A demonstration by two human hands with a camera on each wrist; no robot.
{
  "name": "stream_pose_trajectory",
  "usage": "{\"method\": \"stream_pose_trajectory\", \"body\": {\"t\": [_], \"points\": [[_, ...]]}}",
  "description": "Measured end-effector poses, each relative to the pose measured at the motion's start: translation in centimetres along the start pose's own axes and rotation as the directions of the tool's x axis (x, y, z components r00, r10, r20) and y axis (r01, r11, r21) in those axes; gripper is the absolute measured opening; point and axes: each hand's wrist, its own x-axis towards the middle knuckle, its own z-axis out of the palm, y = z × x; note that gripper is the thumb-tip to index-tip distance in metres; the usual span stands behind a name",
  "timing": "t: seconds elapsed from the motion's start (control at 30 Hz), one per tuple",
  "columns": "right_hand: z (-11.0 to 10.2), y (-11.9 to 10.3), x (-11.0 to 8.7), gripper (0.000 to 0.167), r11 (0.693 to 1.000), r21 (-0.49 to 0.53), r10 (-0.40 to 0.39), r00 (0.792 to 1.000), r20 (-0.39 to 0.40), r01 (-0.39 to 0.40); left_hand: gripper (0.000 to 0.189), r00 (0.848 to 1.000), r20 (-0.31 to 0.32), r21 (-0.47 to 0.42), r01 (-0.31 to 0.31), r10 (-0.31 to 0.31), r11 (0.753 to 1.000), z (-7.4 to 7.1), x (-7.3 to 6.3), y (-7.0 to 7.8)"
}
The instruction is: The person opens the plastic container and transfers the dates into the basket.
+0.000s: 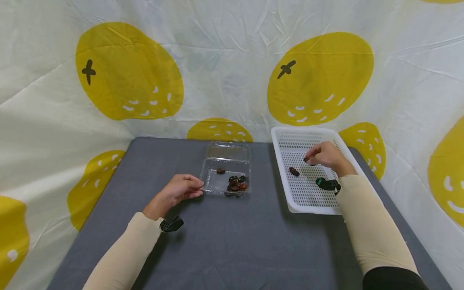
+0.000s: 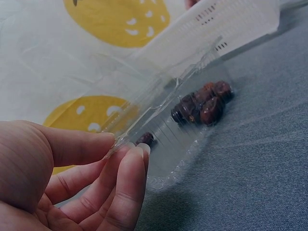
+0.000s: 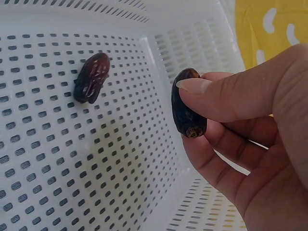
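My left hand (image 1: 181,188) pinches the left rim of a clear plastic clamshell box (image 1: 214,186) between thumb and fingers. The box stands with its lid (image 1: 228,152) tipped back. A cluster of several dates (image 2: 204,103) lies at the right side of the box, and a single date (image 1: 220,171) sits apart from them. Over the white basket (image 1: 286,189), my right hand (image 1: 325,156) holds a dark date (image 3: 188,108) between thumb and fingers. Another date (image 3: 92,78) rests on the basket's perforated floor, to the left of that hand.
The basket stands to the right of the box on a grey-covered table (image 1: 239,241). A white cloth with yellow fruit prints (image 1: 224,60) hangs behind and beside the table. Dark straps with devices (image 1: 172,224) sit on both wrists.
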Motion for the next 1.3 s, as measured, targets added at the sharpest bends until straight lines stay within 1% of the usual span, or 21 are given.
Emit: {"method": "stream_pose_trajectory", "body": {"t": [0.1,0.33,0.77,0.87,1.07,1.3], "points": [[0.3,0.3,0.1,0.029,1.0,0.001,0.011,1.0,0.014,-0.011,0.02,1.0,-0.004,0.003,-0.003,0.003,1.0,0.0,0.0,0.0],[0.7,0.3,-0.3,0.03,0.999,0.016,0.046,0.998,0.051,-0.047,0.013,1.0,0.007,-0.012,-0.018,0.019,1.0,0.0,0.2,-0.3],[1.3,1.0,0.3,0.03,0.995,0.022,0.096,0.993,0.064,-0.097,0.021,1.0,0.004,-0.007,-0.016,0.016,1.0,0.1,0.3,-0.3],[1.4,1.4,0.4,0.03,0.995,0.02,0.095,0.992,0.077,-0.097,0.022,1.0,0.004,-0.004,-0.017,0.017,1.0,0.1,0.3,-0.3],[1.5,1.9,0.4,0.032,0.997,0.014,0.079,0.992,0.097,-0.081,0.019,1.0,0.003,0.005,-0.023,0.023,1.0,0.1,0.3,-0.4],[1.6,1.7,0.2,0.03,0.996,0.007,0.085,0.992,0.093,-0.086,0.014,0.999,0.001,0.011,-0.033,0.033,0.999,0.0,0.3,-0.5]]}}
